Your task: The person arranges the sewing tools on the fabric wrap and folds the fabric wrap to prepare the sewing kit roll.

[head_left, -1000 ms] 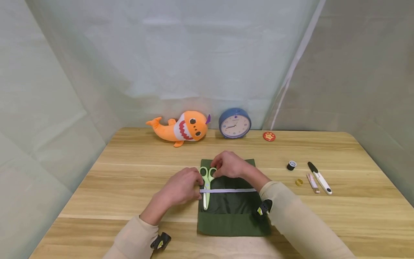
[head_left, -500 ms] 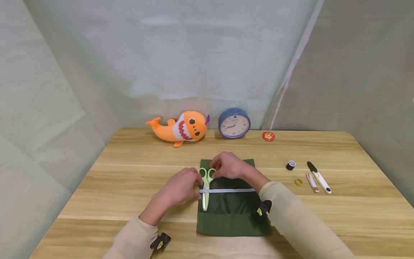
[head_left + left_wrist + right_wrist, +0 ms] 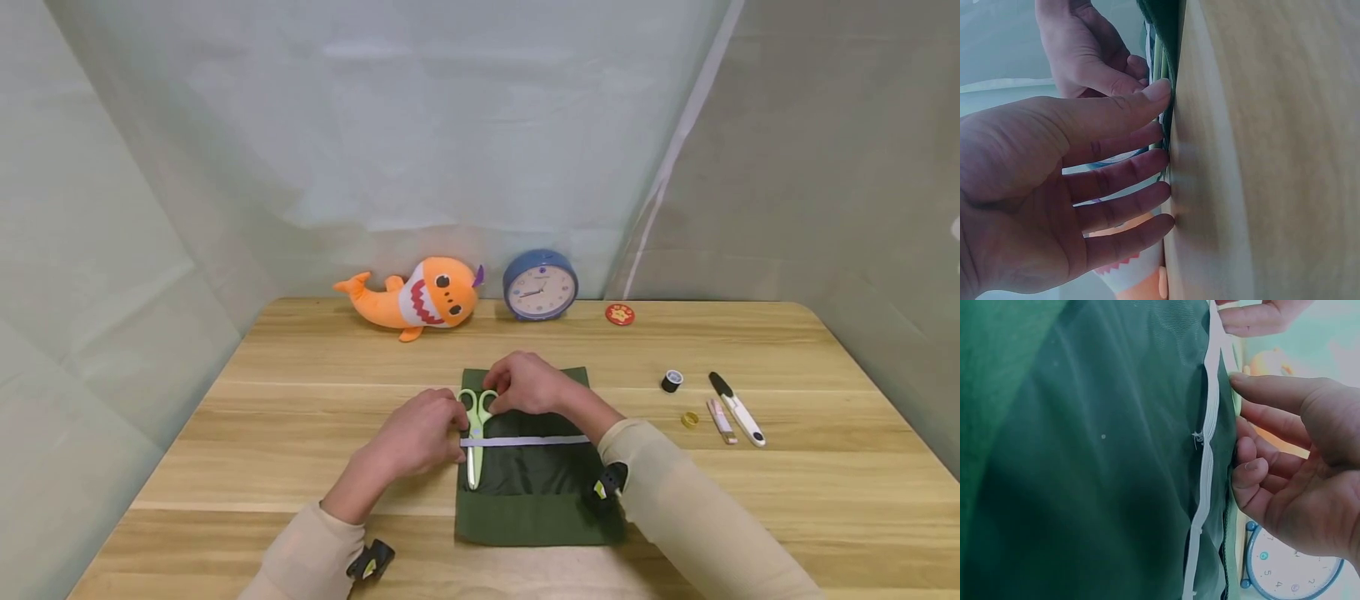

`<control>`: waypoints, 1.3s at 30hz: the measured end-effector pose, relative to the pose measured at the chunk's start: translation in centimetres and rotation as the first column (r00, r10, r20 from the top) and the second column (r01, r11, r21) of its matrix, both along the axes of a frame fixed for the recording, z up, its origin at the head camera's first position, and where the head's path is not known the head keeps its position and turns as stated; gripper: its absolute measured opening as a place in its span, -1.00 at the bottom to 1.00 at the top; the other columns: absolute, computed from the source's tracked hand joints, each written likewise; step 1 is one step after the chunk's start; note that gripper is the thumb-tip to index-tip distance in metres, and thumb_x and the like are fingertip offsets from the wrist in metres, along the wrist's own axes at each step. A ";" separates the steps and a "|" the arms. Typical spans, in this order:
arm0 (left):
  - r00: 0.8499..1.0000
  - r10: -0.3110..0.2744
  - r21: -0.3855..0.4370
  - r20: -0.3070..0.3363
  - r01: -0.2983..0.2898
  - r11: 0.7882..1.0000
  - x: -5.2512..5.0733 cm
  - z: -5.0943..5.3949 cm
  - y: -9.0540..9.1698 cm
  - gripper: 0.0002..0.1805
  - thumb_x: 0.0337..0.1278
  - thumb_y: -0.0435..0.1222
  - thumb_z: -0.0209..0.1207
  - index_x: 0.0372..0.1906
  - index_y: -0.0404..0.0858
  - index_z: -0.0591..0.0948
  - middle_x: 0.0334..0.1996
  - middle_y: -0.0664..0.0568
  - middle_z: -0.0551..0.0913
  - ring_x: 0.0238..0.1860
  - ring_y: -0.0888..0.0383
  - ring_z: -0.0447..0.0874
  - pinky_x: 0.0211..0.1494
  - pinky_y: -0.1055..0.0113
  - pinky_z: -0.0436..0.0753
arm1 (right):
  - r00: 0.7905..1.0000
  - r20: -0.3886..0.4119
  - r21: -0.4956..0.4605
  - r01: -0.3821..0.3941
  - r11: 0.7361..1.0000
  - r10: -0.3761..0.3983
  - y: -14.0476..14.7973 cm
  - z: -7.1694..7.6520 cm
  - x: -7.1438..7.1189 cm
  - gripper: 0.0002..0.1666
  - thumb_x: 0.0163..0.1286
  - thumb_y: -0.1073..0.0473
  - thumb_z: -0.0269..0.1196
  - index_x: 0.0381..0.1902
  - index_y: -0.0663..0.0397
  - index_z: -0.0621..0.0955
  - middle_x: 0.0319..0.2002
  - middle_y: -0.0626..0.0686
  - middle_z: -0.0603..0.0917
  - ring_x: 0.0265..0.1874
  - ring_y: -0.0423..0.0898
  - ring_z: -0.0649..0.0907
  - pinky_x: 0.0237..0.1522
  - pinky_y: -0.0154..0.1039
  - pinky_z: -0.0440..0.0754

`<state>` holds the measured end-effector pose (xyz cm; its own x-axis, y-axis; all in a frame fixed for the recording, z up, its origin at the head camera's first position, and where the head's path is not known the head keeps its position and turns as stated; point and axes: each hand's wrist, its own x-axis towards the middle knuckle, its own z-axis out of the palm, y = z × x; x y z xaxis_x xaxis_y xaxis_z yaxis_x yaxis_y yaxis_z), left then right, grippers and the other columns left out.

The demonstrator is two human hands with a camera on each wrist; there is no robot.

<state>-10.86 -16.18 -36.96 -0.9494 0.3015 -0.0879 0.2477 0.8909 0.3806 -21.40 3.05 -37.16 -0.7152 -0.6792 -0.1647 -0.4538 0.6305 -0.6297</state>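
Observation:
Green-handled scissors (image 3: 477, 427) lie at the left side of a dark green fabric tool roll (image 3: 536, 521) in the head view. Their blades pass under a white elastic band (image 3: 525, 442) and point toward the person. My right hand (image 3: 532, 383) pinches the right handle loop between thumb and finger. At the roll's left edge, beside the scissors, is my left hand (image 3: 423, 429). In the left wrist view, its thumb touches the green fabric edge and its other fingers are nearly straight, tips down at the tabletop.
Right of the roll lie a black thread spool (image 3: 672, 381), a yellow ring-shaped item (image 3: 689, 420), a small pink-and-white item (image 3: 722, 421) and a black-and-white slim tool (image 3: 738, 410). Behind stand an orange plush shark (image 3: 420, 296), a blue clock (image 3: 541, 286) and a red badge (image 3: 620, 314).
The scissors have slid slightly toward the person under the elastic band, with the right hand on the handle. The left hand stays at the roll's edge.

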 end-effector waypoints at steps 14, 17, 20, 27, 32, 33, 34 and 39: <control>1.000 -0.012 0.000 -0.023 0.012 1.000 0.3 0.3 0.0 -0.68 -0.12 -0.32 0.64 -0.21 -0.26 0.78 -0.17 -0.02 0.71 -0.04 -0.03 0.66 0.16 0.00 0.66 | 0.986 -0.042 -0.155 0.153 0.976 -0.161 5.5 1.6 -1.4 -0.62 0.34 0.19 0.46 0.07 0.21 0.74 -0.25 0.07 0.78 -0.31 -0.12 0.68 -0.27 -0.22 0.61; 1.000 -0.006 -0.001 -0.017 0.006 1.000 0.3 0.3 0.0 -0.68 -0.10 -0.32 0.63 -0.19 -0.26 0.78 -0.15 -0.03 0.71 -0.01 -0.04 0.66 0.19 0.00 0.66 | 0.973 -0.045 -0.195 0.214 0.957 -0.226 7.8 1.7 -1.8 -0.64 0.35 0.22 0.43 0.06 0.27 0.74 -0.24 0.11 0.76 -0.29 -0.10 0.65 -0.27 -0.23 0.58; 1.000 0.000 0.003 -0.009 0.000 1.000 0.3 0.4 0.0 -0.68 -0.08 -0.31 0.63 -0.18 -0.26 0.79 -0.13 -0.03 0.72 0.01 -0.04 0.66 0.22 0.00 0.65 | 0.956 -0.057 -0.212 0.269 0.939 -0.287 10.1 1.8 -1.9 -0.65 0.37 0.24 0.41 0.06 0.30 0.74 -0.22 0.13 0.75 -0.26 -0.08 0.65 -0.28 -0.25 0.56; 1.000 0.006 0.008 0.006 -0.006 1.000 0.3 0.2 0.1 -0.67 -0.07 -0.31 0.62 -0.16 -0.26 0.79 -0.13 -0.02 0.71 0.01 -0.04 0.65 0.23 0.00 0.65 | 0.902 -0.126 -0.189 0.387 0.903 -0.413 15.3 2.4 -1.5 -0.66 0.44 0.20 0.38 0.09 0.27 0.73 -0.16 0.17 0.75 -0.22 -0.02 0.66 -0.26 -0.21 0.57; 1.000 0.003 0.008 0.000 -0.003 1.000 0.3 0.2 0.2 -0.68 -0.07 -0.31 0.63 -0.16 -0.26 0.79 -0.13 -0.03 0.72 0.01 -0.04 0.65 0.22 0.00 0.65 | 0.843 -0.211 -0.147 0.473 0.869 -0.495 18.4 2.4 -0.6 -0.64 0.47 0.16 0.36 0.11 0.28 0.70 -0.05 0.27 0.75 -0.11 0.11 0.67 -0.22 -0.17 0.58; 1.000 0.004 0.007 0.000 -0.004 1.000 0.3 0.2 0.2 -0.68 -0.07 -0.31 0.62 -0.16 -0.26 0.79 -0.12 -0.03 0.72 0.01 -0.04 0.65 0.23 0.00 0.65 | 0.833 -0.221 -0.135 0.489 0.862 -0.508 18.9 2.3 -0.4 -0.62 0.47 0.15 0.36 0.12 0.28 0.70 -0.03 0.28 0.74 -0.10 0.12 0.66 -0.21 -0.17 0.57; 1.000 0.003 0.007 -0.002 -0.003 1.000 0.3 0.2 0.3 -0.68 -0.07 -0.32 0.63 -0.16 -0.26 0.79 -0.13 -0.03 0.72 0.01 -0.04 0.66 0.22 0.00 0.65 | 0.826 -0.226 -0.128 0.500 0.856 -0.516 19.4 2.2 -0.2 -0.62 0.47 0.14 0.37 0.12 0.29 0.69 -0.02 0.30 0.74 -0.09 0.14 0.65 -0.20 -0.16 0.57; 1.000 -0.001 0.000 -0.011 0.001 1.000 0.2 0.2 0.2 -0.68 -0.08 -0.31 0.63 -0.18 -0.25 0.79 -0.13 -0.03 0.72 -0.01 -0.03 0.66 0.20 0.00 0.66 | 0.824 -0.221 -0.098 0.514 0.852 -0.522 21.0 1.6 0.3 -0.59 0.41 0.17 0.41 0.10 0.33 0.69 -0.03 0.35 0.75 -0.11 0.16 0.68 -0.21 -0.15 0.58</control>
<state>-10.66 -16.00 -36.80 -0.9501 0.3023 -0.0774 0.2527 0.8907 0.3779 -21.13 24.02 -35.61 -0.9776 -0.2001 0.0649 -0.2008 0.7951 -0.5723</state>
